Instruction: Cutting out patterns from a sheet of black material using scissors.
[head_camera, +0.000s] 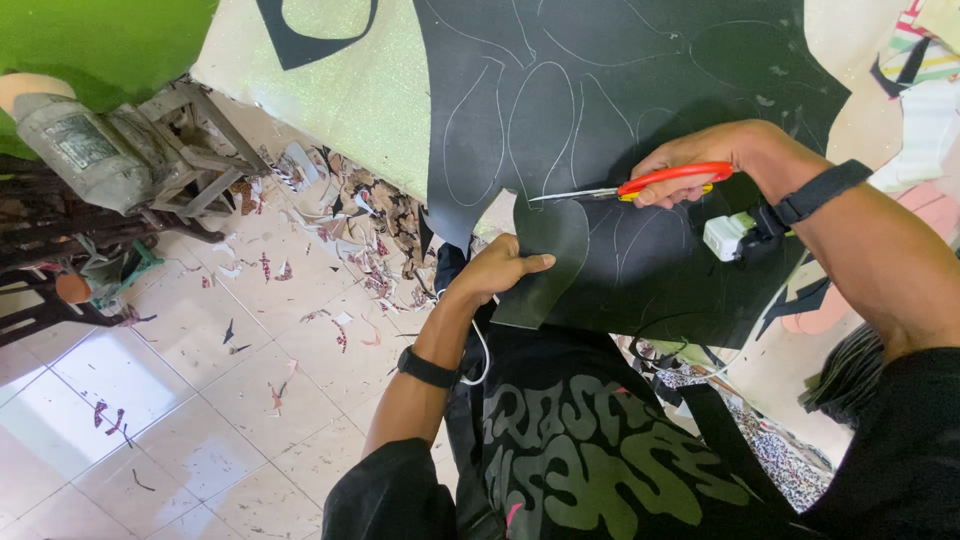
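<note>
Right hand (690, 165) closed around red-handled scissors (640, 185), blades mid-cut in black sheet (640, 90) on lap. Left hand (495, 270) fingers pinch half-freed leaf-shaped piece (545, 260). Several chalk outlines uncut; offcuts litter tiled floor (200, 390).

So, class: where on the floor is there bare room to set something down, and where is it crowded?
Bare tiles lie left of the left hand, below the motor stand. Scraps crowd the floor beside the black sheet.
</note>
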